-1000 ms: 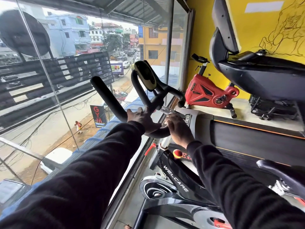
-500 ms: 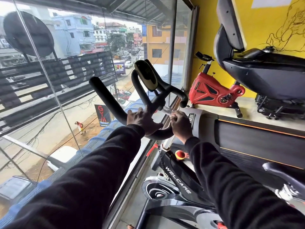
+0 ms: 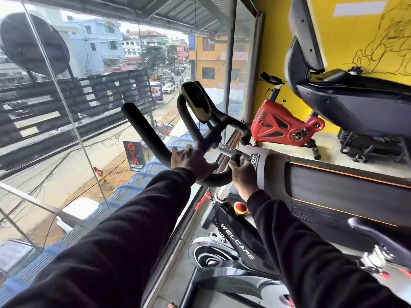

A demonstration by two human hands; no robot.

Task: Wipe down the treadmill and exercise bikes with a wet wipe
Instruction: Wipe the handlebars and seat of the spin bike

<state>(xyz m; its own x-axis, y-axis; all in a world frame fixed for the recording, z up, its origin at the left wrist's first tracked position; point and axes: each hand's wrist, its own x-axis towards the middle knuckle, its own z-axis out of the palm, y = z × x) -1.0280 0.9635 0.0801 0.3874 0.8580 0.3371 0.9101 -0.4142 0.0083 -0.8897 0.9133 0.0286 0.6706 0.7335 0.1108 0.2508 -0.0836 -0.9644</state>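
Observation:
The black exercise bike (image 3: 238,241) marked WELCARE stands below me beside the glass wall. Its looped black handlebar (image 3: 144,130) rises ahead, with a dark oval display (image 3: 196,103) at the centre. My left hand (image 3: 191,162) grips the lower bend of the handlebar, fingers over the top. My right hand (image 3: 243,174) curls round the bar's near right end, whose black tip shows above the fingers. No wipe shows in either hand. The treadmill (image 3: 333,185), with its black belt and orange stripes, lies to the right.
A red exercise bike (image 3: 280,127) stands by the yellow wall behind the treadmill. A large dark machine (image 3: 355,107) fills the upper right. The glass wall (image 3: 66,152) runs close along the left, over a street. A bike saddle (image 3: 378,232) pokes in at lower right.
Both hands stay on the handlebar. The right hand has slid slightly back along the bar, baring its black tip.

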